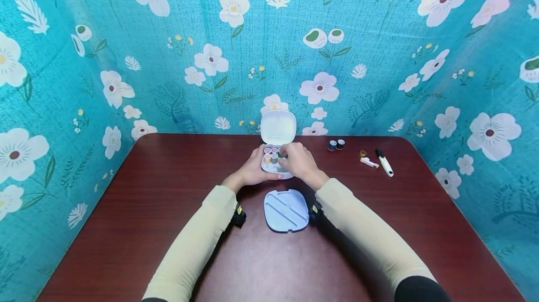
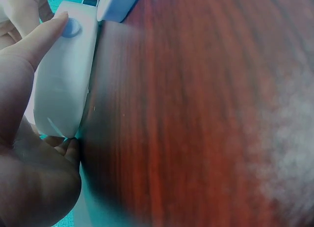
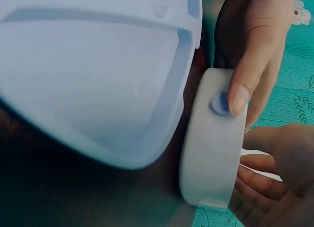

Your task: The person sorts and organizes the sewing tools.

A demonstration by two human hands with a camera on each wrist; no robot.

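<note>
- Bench (image 1: 177, 171): dark, bearing all.
- White case (image 1: 273, 168): mid-bench, lid (image 1: 278, 127) raised, presumably for access.
- Blue tray (image 1: 279, 216): nearer the person, apparently clear of the work.
- Left hand (image 1: 254, 169): fingers gripping case, thumb at button (image 3: 220, 104), likely steadying.
- Right hand (image 1: 300, 159): fingers inside case; cannot tell whether pinching.
- Spools (image 1: 267, 158): upright in case.

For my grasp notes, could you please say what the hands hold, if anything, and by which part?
The left hand holds the white box by its left side and front; whether the right hand grips anything cannot be told.
</note>
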